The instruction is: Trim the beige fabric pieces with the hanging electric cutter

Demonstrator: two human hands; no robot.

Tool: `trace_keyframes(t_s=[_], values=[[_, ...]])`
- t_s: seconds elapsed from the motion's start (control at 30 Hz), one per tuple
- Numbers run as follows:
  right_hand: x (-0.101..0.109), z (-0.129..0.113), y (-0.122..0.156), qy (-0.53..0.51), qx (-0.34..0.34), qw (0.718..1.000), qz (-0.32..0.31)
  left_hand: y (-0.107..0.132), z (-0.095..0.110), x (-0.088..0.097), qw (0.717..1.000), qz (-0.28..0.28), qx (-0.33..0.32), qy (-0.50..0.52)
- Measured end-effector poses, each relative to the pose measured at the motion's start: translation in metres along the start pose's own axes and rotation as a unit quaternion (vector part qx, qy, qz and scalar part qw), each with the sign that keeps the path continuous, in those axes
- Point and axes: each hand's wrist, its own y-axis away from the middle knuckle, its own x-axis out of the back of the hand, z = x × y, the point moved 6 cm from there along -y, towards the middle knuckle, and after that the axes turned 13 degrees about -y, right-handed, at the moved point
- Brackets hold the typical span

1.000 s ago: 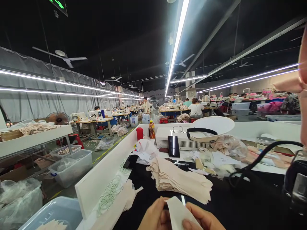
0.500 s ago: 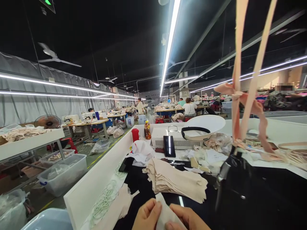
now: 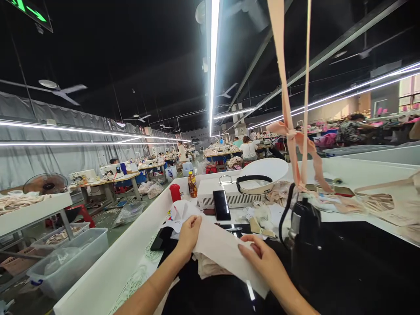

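Note:
My left hand (image 3: 189,236) and my right hand (image 3: 262,260) hold a pale cream fabric piece (image 3: 226,253) between them, fingers closed on its edges, above the black work surface (image 3: 354,271). Under the piece lies a stack of cream fabric pieces (image 3: 210,267), mostly hidden. A black iron-like tool (image 3: 303,236) with a cable stands just right of my right hand, hung from peach ribbon straps (image 3: 288,127).
Behind the hands lie a black phone (image 3: 221,204), a white box unit (image 3: 213,192), a white dish (image 3: 267,168), a red cup (image 3: 175,192) and a bottle (image 3: 192,184). White table wall (image 3: 131,245) at left; plastic bins (image 3: 65,258) on the floor. Other people work at far tables.
Both hands have moved up and away from me with the fabric piece, spreading it out over the stack. The view has shifted left, bringing the hanging tool nearer centre.

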Motion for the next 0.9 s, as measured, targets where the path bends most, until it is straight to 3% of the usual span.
trace_keyframes(t_s=[0.17, 0.27, 0.37, 0.47, 0.73, 0.8, 0.9], values=[[0.027, 0.012, -0.035, 0.057, 0.019, 0.997, 0.049, -0.032, -0.021, -0.027, 0.996, -0.013, 0.049, -0.07], [0.028, 0.019, -0.036, 0.091, 0.05, 0.994, 0.027, -0.027, -0.039, -0.042, 0.99, -0.052, 0.081, -0.105], [0.027, 0.022, -0.025, 0.12, 0.074, 0.99, 0.005, -0.012, -0.05, -0.039, 0.981, -0.101, 0.101, -0.134], [0.022, 0.018, -0.011, 0.134, 0.083, 0.987, -0.035, 0.005, -0.05, -0.009, 0.972, -0.121, 0.093, -0.177], [0.005, 0.011, 0.027, 0.134, 0.092, 0.974, -0.155, 0.077, -0.046, 0.124, 0.916, -0.1, 0.07, -0.383], [0.001, 0.013, 0.033, 0.127, 0.1, 0.973, -0.166, 0.095, -0.051, 0.142, 0.896, -0.089, 0.077, -0.427], [-0.006, 0.011, 0.041, 0.111, 0.105, 0.973, -0.17, 0.116, -0.059, 0.15, 0.875, -0.083, 0.089, -0.469]])
